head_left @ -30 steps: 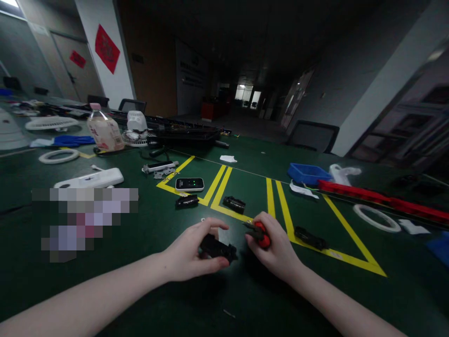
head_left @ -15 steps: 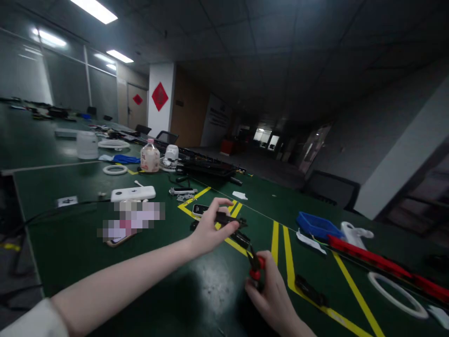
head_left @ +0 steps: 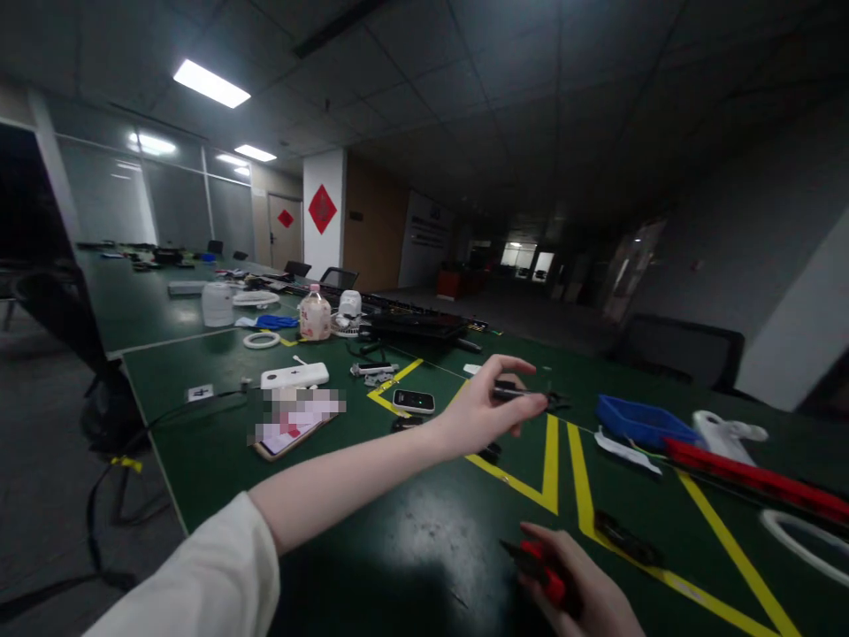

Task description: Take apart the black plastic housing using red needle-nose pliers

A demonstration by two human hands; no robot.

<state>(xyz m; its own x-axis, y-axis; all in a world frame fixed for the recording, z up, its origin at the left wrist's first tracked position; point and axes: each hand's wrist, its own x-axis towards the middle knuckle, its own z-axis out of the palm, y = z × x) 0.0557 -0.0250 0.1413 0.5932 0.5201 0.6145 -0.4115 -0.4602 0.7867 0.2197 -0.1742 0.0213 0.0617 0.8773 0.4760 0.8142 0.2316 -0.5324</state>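
Note:
My left hand (head_left: pixel 487 402) is raised over the green table, its fingers closed around a dark, slim part (head_left: pixel 512 390) with a small clip-like end. The part's exact kind is unclear. Nearer to me, my right hand (head_left: pixel 577 579) grips red-handled pliers (head_left: pixel 545 571), their dark jaws pointing up and left. Another black part (head_left: pixel 491 453) lies below my left hand, partly hidden. Behind my left forearm sits a small device with a dark screen (head_left: pixel 414 402), a dark piece (head_left: pixel 406 425) beside it. To the right a black part (head_left: pixel 627 538) rests by the yellow tape.
On the left are a phone (head_left: pixel 298 425) and a white power bank-like device (head_left: pixel 294 376) with a cable. A bottle (head_left: pixel 314 314) stands farther back. At right are a blue tray (head_left: pixel 646 423), a red strip (head_left: pixel 756 478) and a white ring (head_left: pixel 806 540).
The view has turned left. My left hand has moved right with the dark part, away from the small screened device. My right hand has drawn lower and right with the pliers.

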